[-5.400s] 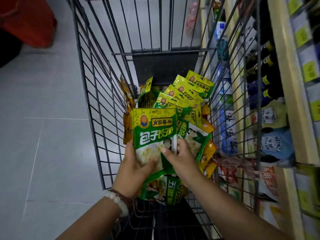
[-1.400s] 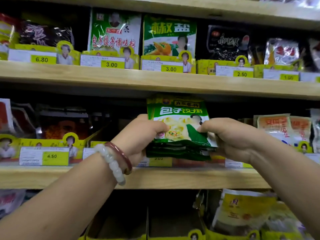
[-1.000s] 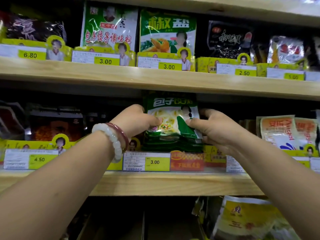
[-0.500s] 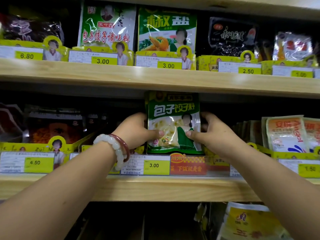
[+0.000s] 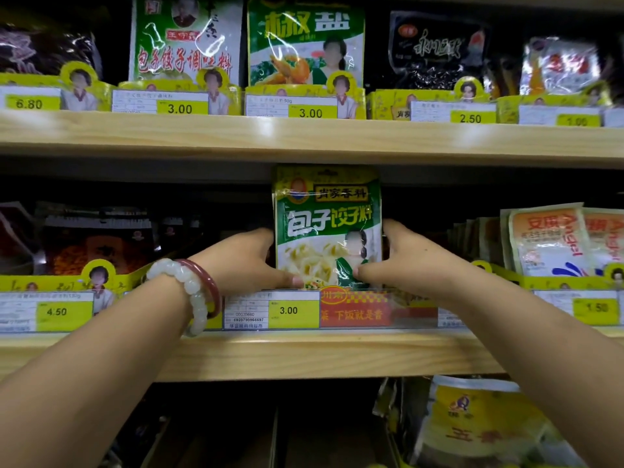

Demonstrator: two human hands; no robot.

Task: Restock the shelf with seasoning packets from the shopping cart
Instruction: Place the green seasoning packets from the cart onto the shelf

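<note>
Between left hand (image 5: 243, 261) and right hand (image 5: 408, 261), pinched upright: green plastic seasoning packets (image 5: 327, 228), being shelved; next, likely release.

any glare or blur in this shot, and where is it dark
Head view: glare streaks the glossy upper-shelf packets and the upper shelf edge; the 1.00 price tag is blurred; shelf recesses behind the green seasoning packet lie in deep shadow.

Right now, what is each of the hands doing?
Left hand: holds the green seasoning packets at their left edge.
Right hand: holds the same packets at their right edge.
</note>
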